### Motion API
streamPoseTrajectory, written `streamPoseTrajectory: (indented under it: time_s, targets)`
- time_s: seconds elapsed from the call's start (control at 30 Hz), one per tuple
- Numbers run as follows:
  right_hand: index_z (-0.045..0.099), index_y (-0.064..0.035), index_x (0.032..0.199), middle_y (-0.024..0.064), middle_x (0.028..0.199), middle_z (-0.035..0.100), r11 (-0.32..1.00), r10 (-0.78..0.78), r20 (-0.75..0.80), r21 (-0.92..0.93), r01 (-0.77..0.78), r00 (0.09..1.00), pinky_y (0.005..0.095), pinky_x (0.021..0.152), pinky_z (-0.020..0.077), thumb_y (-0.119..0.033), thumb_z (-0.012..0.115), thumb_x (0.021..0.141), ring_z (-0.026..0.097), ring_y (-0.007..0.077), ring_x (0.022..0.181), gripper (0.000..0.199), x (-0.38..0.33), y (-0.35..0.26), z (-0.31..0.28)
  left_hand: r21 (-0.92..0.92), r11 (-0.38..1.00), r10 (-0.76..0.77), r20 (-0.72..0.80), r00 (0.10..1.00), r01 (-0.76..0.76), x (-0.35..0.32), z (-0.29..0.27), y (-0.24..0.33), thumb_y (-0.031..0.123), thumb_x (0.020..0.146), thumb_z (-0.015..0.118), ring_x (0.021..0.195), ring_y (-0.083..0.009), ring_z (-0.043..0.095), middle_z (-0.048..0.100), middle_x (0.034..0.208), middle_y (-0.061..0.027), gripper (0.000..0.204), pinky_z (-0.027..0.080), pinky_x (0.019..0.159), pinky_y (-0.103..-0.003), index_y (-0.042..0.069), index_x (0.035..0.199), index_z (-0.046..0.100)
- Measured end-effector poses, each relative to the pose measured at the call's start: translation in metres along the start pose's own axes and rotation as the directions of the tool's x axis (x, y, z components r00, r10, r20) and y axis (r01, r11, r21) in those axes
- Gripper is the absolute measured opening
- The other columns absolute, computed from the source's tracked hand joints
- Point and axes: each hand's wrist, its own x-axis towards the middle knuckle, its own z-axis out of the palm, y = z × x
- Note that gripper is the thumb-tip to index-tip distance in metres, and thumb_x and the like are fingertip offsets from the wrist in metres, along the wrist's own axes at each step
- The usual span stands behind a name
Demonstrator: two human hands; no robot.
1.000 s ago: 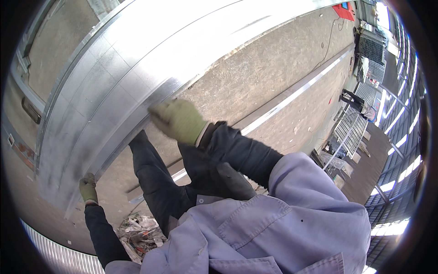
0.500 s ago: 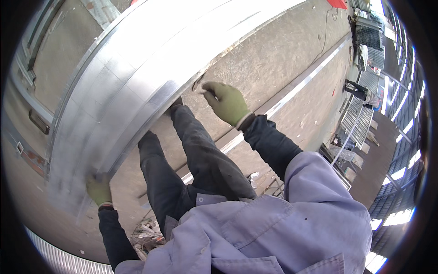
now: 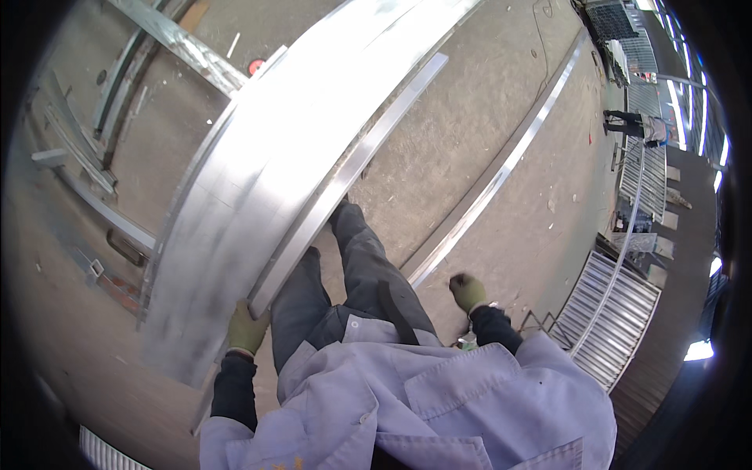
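Observation:
My left hand (image 3: 247, 327), in an olive-green work glove, is closed around the near end of a long silvery metal bar (image 3: 333, 192). The bar runs away from me along the near edge of a large, bright metal panel (image 3: 227, 211). Whether bar and panel touch along their length, I cannot tell. My right hand (image 3: 468, 291), gloved alike, hangs to the right of my legs, away from the panel. Its fingers are curled into a fist, slightly blurred, and no object shows in it.
Another long metal strip (image 3: 493, 176) lies on the floor to the right. Metal beams and frames (image 3: 176, 43) lie beyond the panel at far left, near a small red round object (image 3: 255, 66). A ribbed metal rack (image 3: 607, 313) stands at right; another person (image 3: 638, 128) is farther off.
My right hand has drawn back from the panel's edge toward my right side. My left hand has come rightward and is now on the bar's end. The view has shifted, showing more floor beyond the panel.

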Motion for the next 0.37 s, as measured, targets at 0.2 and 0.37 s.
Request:
streamPoseTrajectory:
  time_s: [0.2, 0.37]
  targets:
    - [0.079, -0.0114, 0.110, 0.0195, 0.108, 0.079, 0.969, 0.243, 0.055, -0.047, -0.241, 0.968, 0.0481, 0.092, 0.0579, -0.032, 0.071, 0.096, 0.075, 0.0406, 0.104, 0.026, -0.109, 0.066, 0.088, 0.001, 0.999, -0.032, -0.050, 0.998, 0.032, -0.062, -0.055, 0.024, 0.055, 0.083, 0.081, 0.100, -0.0524, 0.069, 0.073, 0.101, -0.0310, 0.066, 0.054, 0.086, -0.056, -0.004, 0.109, 0.065]
    - [0.079, -0.0169, 0.124, 0.0181, 0.131, 0.073, 0.962, 0.261, 0.331, -0.008, -0.274, 0.907, 0.0399, 0.111, 0.0487, -0.034, 0.078, 0.091, 0.065, 0.0316, 0.131, 0.037, -0.113, 0.085, 0.142, 0.196, 0.978, 0.087, -0.062, 0.994, -0.074, -0.047, -0.064, -0.009, 0.057, 0.081, 0.081, 0.110, -0.0491, 0.071, 0.073, 0.111, -0.0340, 0.074, 0.056, 0.093, -0.053, -0.005, 0.120, 0.070]
